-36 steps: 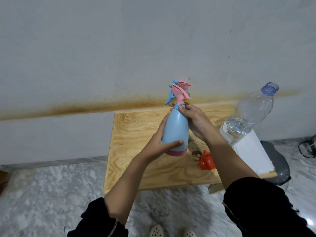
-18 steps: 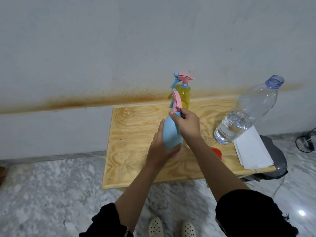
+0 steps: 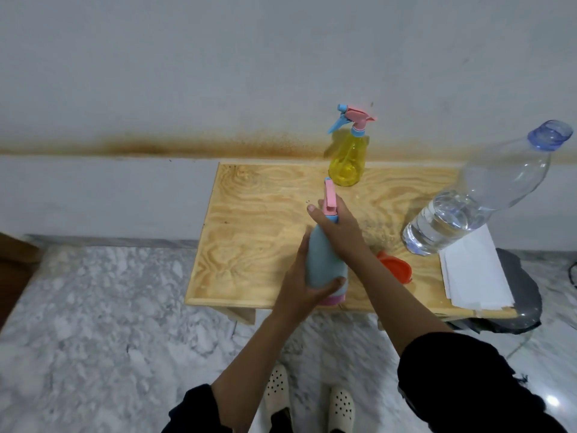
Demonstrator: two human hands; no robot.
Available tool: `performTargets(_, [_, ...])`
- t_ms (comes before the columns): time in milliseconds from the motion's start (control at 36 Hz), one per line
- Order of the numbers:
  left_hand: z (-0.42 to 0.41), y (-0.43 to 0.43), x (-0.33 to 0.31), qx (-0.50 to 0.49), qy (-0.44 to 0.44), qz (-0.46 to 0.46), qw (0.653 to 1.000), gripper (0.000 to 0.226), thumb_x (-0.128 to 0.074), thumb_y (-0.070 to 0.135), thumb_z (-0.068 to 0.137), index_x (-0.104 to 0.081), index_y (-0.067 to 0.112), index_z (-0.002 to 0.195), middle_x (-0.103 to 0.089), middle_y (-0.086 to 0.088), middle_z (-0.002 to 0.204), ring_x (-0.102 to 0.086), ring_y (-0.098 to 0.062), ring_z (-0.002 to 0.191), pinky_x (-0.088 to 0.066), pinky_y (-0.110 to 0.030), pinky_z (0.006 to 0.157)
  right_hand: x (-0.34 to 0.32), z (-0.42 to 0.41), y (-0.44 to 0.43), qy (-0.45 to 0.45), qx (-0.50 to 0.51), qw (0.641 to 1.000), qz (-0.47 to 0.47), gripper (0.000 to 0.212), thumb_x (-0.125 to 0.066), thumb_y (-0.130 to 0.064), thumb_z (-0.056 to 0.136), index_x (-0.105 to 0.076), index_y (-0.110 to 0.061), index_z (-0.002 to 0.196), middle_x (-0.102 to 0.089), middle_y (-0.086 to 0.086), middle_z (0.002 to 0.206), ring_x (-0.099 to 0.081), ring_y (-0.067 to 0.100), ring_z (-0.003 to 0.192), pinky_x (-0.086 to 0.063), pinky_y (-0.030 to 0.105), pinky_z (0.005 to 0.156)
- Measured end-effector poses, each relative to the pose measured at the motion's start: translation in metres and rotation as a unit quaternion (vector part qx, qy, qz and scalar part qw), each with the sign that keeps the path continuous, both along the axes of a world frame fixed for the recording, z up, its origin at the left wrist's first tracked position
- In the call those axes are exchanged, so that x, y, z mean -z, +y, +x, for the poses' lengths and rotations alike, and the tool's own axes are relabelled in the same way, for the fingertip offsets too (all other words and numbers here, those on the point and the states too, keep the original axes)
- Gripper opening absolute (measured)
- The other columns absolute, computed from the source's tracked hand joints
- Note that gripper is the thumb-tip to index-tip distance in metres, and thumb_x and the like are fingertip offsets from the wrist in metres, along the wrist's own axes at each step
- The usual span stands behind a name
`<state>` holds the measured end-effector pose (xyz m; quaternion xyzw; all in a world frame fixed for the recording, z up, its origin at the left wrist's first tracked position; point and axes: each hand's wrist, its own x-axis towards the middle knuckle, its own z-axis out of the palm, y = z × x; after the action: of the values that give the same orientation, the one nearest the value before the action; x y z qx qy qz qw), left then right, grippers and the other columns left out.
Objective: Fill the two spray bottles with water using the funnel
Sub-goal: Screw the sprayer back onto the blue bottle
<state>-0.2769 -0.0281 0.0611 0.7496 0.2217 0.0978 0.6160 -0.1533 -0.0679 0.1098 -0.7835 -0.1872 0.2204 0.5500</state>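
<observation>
A blue spray bottle [image 3: 323, 260] with a pink base and pink trigger head is at the front of the wooden table [image 3: 256, 232]. My left hand [image 3: 301, 285] grips its body low down. My right hand [image 3: 338, 226] grips its neck just under the pink head. A yellow spray bottle [image 3: 348, 160] with a pink and blue head stands at the table's back edge. An orange funnel [image 3: 395, 268] lies on the table to the right of my right forearm, partly hidden by it. A large clear water bottle [image 3: 474, 201], open at the top and partly full, stands at the right.
A stack of white paper [image 3: 471, 270] lies on the table's right front corner, over a dark grey object [image 3: 518, 292] on the floor. A stained wall runs behind the table. Marble floor lies in front, with my two white shoes [image 3: 307, 398].
The blue bottle has come down toward the table's front edge, with both hands still on it. The view has tilted down, so the yellow bottle behind now shows apart from the blue one.
</observation>
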Motion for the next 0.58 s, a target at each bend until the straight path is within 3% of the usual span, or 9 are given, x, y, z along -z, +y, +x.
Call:
performTargets(56, [-0.004,-0.009,0.007,-0.018,0.009,-0.017,1.0,0.1,-0.073,0.052,0.065,-0.014,0.039,0.144,-0.028,0.038,0.132,-0.035,0.028,0.114,-0.036,-0.001,0.088,0.007,-0.004,-0.004,0.004,-0.016,1.0,-0.013,0.033,-0.06,-0.032,0.089,-0.053,-0.001,0.098,-0.057,0.017,0.089,-0.054,0.026,0.081,-0.036,0.028,0.071])
performTargets(167, [-0.012,-0.025,0.022,-0.045,0.038,-0.027,0.998,0.101,-0.079,0.034,0.075,-0.011,0.027,0.15,-0.027,0.037,0.127,-0.036,0.034,0.102,-0.035,0.003,0.079,0.022,-0.009,-0.011,0.012,-0.042,0.998,-0.049,0.031,-0.058,-0.035,0.089,-0.046,-0.009,0.079,-0.046,0.005,0.074,-0.042,0.014,0.065,-0.031,0.026,0.059])
performTargets(306, [-0.019,-0.044,0.026,-0.078,0.069,-0.039,0.994,0.105,-0.076,0.045,0.071,-0.006,0.036,0.148,-0.026,0.022,0.141,-0.035,0.003,0.125,-0.036,-0.005,0.089,0.036,-0.011,-0.013,0.004,-0.078,0.991,-0.107,0.029,-0.054,-0.037,0.09,-0.042,-0.017,0.073,-0.043,-0.002,0.067,-0.039,0.01,0.059,-0.026,0.025,0.053])
performTargets(389, [-0.021,-0.051,0.029,-0.093,0.074,-0.028,0.993,0.101,-0.077,0.034,0.076,-0.007,0.031,0.149,-0.026,0.021,0.14,-0.034,0.003,0.123,-0.032,0.005,0.08,0.04,-0.014,-0.018,0.002,-0.08,0.992,-0.099,0.029,-0.054,-0.035,0.09,-0.042,-0.014,0.074,-0.042,0.0,0.067,-0.039,0.012,0.058,-0.029,0.027,0.054])
performTargets(528, [-0.024,-0.059,0.035,-0.099,0.075,-0.035,0.992,0.1,-0.077,0.032,0.076,-0.007,0.033,0.147,-0.029,0.02,0.141,-0.035,0.001,0.129,-0.036,-0.012,0.097,0.043,-0.017,-0.023,0.008,-0.075,0.994,-0.075,0.029,-0.055,-0.03,0.09,-0.039,-0.017,0.07,-0.038,-0.001,0.065,-0.037,0.013,0.058,-0.03,0.027,0.055])
performTargets(583, [-0.024,-0.062,0.035,-0.108,0.075,-0.046,0.99,0.101,-0.078,0.029,0.076,-0.008,0.029,0.149,-0.029,0.019,0.141,-0.033,0.001,0.129,-0.034,-0.006,0.095,0.044,-0.019,-0.024,0.013,-0.078,0.995,-0.063,0.028,-0.056,-0.026,0.09,-0.04,-0.016,0.071,-0.037,-0.001,0.064,-0.036,0.012,0.057,-0.029,0.023,0.053])
